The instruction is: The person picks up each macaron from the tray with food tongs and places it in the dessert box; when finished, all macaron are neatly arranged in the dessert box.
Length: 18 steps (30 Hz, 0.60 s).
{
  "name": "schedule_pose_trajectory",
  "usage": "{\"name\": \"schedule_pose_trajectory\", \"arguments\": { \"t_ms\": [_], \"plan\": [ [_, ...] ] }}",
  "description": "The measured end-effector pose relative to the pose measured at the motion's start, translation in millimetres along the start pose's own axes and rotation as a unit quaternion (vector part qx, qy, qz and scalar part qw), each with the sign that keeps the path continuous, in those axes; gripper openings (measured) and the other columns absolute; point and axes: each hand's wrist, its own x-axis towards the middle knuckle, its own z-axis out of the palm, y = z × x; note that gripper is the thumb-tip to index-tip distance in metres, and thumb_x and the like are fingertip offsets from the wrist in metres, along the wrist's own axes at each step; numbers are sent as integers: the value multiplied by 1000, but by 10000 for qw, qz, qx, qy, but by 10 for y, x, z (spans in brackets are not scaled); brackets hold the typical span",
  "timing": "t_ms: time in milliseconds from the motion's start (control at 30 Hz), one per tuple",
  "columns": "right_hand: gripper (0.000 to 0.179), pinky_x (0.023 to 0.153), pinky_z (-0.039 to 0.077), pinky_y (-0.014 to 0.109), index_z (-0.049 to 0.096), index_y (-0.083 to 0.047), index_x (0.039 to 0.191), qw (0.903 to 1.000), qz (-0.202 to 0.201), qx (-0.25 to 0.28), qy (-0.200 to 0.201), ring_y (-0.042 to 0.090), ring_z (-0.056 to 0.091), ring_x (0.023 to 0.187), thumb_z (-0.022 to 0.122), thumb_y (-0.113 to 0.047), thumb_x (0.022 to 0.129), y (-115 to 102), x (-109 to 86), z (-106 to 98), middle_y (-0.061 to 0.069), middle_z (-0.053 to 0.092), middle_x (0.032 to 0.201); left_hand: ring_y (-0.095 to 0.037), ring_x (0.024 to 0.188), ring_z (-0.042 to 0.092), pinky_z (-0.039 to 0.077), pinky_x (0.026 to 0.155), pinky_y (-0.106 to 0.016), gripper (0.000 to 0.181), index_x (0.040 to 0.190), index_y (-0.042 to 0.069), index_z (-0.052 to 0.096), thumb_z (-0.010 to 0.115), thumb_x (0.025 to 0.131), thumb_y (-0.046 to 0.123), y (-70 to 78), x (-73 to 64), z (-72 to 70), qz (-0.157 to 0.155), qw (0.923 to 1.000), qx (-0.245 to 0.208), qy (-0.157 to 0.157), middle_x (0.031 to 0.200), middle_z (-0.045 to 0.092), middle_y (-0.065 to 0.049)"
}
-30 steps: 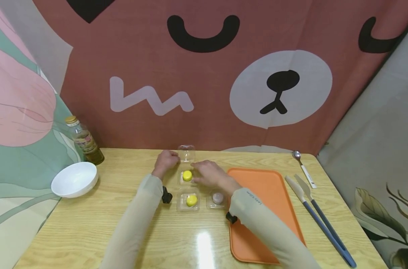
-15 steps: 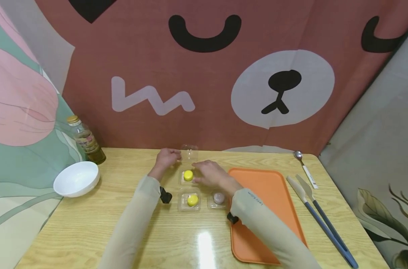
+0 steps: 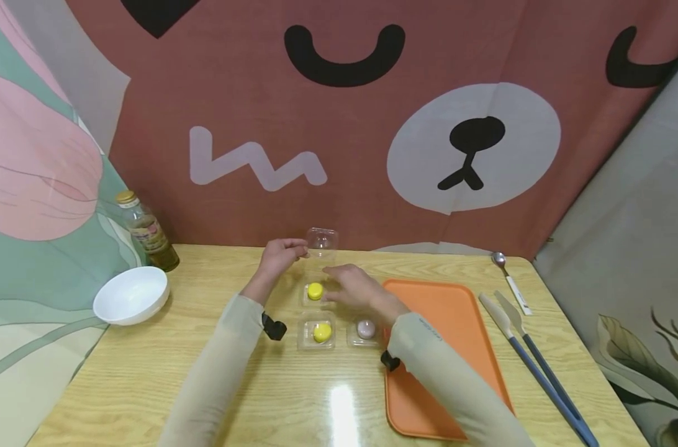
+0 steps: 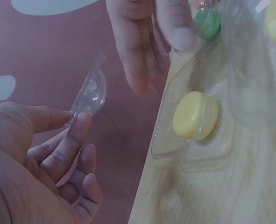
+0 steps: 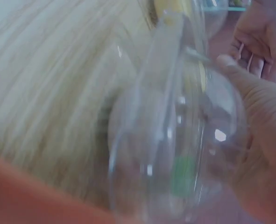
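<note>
My left hand (image 3: 280, 254) pinches the edge of a clear domed plastic lid (image 4: 93, 93) between thumb and fingers, beyond the back box. In that clear box sits a yellow macaron (image 3: 315, 291). My right hand (image 3: 357, 288) is just right of this macaron, fingers loosely extended. In the left wrist view a green macaron (image 4: 208, 23) shows beside the right hand; from the head it is hidden. Nearer lie another yellow macaron (image 3: 322, 333) and a pale purple macaron (image 3: 366, 329), each in a clear box. A clear dome (image 5: 217, 116) fills much of the right wrist view, blurred.
An orange tray (image 3: 439, 372) lies under the right forearm. Two blue-handled knives (image 3: 546, 372) and a spoon (image 3: 509, 282) are on the right. A white bowl (image 3: 131, 296) and a bottle (image 3: 149, 236) stand at left. A curtain (image 3: 249, 211) hangs behind the table.
My left hand has raised the clear lid up and back from the table's far edge. The right hand has stayed beside the yellow macaron. The view has shifted slightly.
</note>
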Motion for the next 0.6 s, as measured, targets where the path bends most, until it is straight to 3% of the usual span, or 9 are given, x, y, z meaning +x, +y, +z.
{"name": "schedule_pose_trajectory", "arguments": {
  "t_ms": [167, 367, 600],
  "plan": [
    [65, 114, 46, 47, 53, -6, 147, 9980, 71, 543, 305, 31, 58, 133, 67, -45, 96, 104, -34, -56, 11, 61, 144, -35, 126, 60, 44, 114, -51, 31, 128, 10, 70, 61, 100, 21, 32, -50, -5, 10, 9999, -87, 100, 115, 75, -13],
    [47, 97, 56, 46, 60, -12, 142, 9862, 451, 1266, 970, 26, 72, 105, 54, -40, 105, 186, -82, -172, 8, 71, 130, -32, 124, 61, 46, 112, -49, 35, 131, 12, 69, 64, 98, 23, 32, -86, 0, 68, 9997, -77, 207, 129, 70, -11],
    [47, 93, 56, 42, 58, -15, 144, 9622, 833, 2264, 1260, 23, 70, 115, 47, -42, 108, 181, -95, -218, 1, 76, 118, -31, 126, 59, 46, 108, -49, 40, 131, 13, 69, 70, 93, 24, 18, -166, 51, 212, 9987, 378, 280, 137, 65, -10]
  ]
}}
